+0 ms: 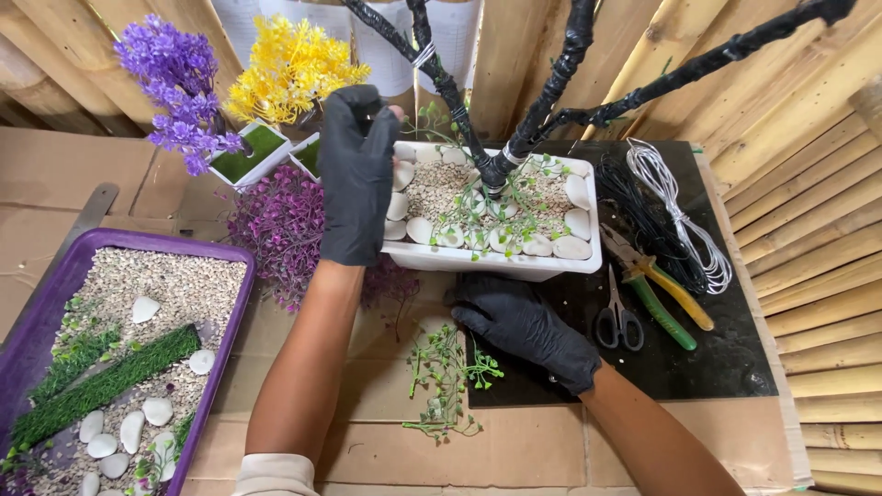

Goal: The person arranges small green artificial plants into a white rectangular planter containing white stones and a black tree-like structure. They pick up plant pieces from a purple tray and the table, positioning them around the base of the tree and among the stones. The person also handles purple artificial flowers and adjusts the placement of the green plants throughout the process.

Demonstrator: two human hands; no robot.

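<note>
Resting on the far-left corner of a white rectangular planter (487, 264), the left hand (356, 179) wore a black glove and had its fingers curled together at the rim; whether they pinched anything there could not be told. The right hand (524, 326), gloved the same way, lay flat and open on the near side of the planter, its fingers spread on the edge of a black mat (726, 354), gripping nothing. The planter stood at the middle of the table (542, 450), filled with pale gravel, ringed by flat white stones (572, 247), and holding a dark wrapped trunk (496, 174) whose branches forked up and away toward the far side. Thin green sprigs (446, 381) lay loose on the cardboard just near the right hand, and more of them trailed over the gravel inside the planter. To the left, a purple tray (234, 303) held gravel, white stones and strips of green turf (106, 386). Beyond it stood purple flowers (179, 87) and yellow flowers (289, 64) in small white pots, with a dark magenta bush (280, 225) beside the left forearm. On the mat to the right lay small scissors (617, 321), pliers with yellow and green handles (666, 298), a coil of black wire (634, 207) and a bundle of white wire (684, 216).
</note>
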